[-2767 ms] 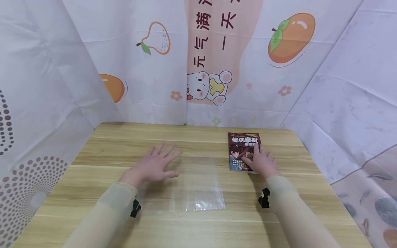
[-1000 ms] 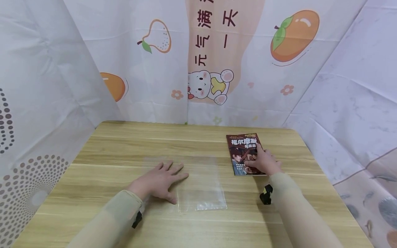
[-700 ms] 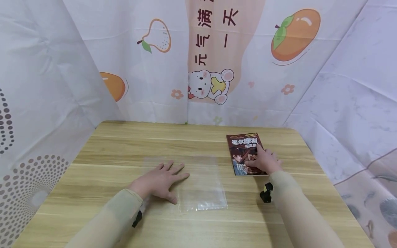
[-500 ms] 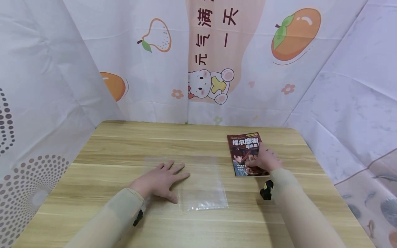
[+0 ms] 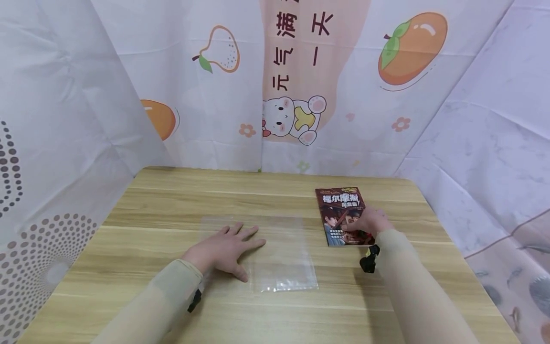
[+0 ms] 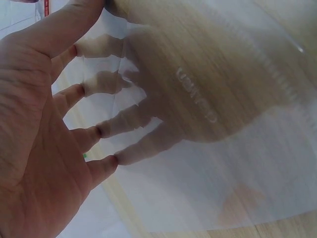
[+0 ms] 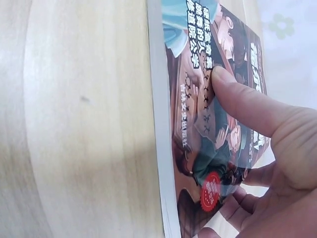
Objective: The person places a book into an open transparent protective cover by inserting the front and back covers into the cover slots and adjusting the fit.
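A paperback book [image 5: 337, 215] with a dark red illustrated cover lies at the right of the table. My right hand [image 5: 373, 222] grips its near right corner; in the right wrist view the thumb presses the printed cover [image 7: 198, 119] while the other fingers curl at the side edge, partly hidden. Left of the book, a clear plastic book cover [image 5: 283, 253] is spread flat. On its left half rests my left hand [image 5: 224, 248], fingers spread. In the left wrist view, those fingertips touch the clear plastic [image 6: 237, 163], which carries raised lettering and reflects the fingers.
The wood-grain table [image 5: 266, 315] holds both things. A printed curtain [image 5: 223, 110] hangs along its back edge, and further white sheets [image 5: 485, 143] enclose the left and right sides.
The left hand came down and nearer onto the plastic, then stayed there. With the right hand, the book has shifted slightly nearer and turned a little; that hand has slid toward its near right corner.
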`<state>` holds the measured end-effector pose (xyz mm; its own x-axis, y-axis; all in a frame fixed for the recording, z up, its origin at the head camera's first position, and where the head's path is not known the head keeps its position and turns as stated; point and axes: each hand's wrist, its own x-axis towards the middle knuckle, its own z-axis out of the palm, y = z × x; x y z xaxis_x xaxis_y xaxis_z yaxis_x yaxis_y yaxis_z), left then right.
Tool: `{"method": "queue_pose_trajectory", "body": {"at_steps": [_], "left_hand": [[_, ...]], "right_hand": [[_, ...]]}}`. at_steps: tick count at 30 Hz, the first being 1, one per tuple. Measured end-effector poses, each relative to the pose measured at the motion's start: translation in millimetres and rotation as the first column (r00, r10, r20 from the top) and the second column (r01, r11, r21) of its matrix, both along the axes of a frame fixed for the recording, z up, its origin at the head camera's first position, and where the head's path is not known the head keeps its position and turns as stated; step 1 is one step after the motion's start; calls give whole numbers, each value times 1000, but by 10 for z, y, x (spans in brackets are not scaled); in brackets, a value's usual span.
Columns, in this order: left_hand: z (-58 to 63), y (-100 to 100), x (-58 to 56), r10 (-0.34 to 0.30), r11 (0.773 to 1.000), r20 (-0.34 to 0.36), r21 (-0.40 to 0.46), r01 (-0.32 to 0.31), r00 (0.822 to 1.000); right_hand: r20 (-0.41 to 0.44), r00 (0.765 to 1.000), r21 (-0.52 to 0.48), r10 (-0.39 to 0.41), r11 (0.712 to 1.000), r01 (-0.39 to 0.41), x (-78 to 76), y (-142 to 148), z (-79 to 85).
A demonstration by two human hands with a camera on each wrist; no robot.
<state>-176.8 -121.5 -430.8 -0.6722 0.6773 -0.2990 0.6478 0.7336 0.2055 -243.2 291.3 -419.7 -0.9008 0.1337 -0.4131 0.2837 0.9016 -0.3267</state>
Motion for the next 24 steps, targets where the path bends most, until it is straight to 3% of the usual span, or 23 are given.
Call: {"method": "queue_pose_trajectory", "body": {"at_steps": [4, 11, 24], "left_hand": [[-22, -8, -10, 1, 1000, 5, 4, -1, 1000], [-34, -4, -21, -1, 1000, 13, 9, 1, 1000], [-5, 22, -3, 13, 1000, 43, 18, -13, 999]], "right_hand": [[23, 999, 37, 26, 999, -27, -28, 4, -2], [50, 999, -7, 3, 1000, -3, -33, 15, -1], [89, 996, 13, -10, 1000, 9, -1, 22, 70]]}}
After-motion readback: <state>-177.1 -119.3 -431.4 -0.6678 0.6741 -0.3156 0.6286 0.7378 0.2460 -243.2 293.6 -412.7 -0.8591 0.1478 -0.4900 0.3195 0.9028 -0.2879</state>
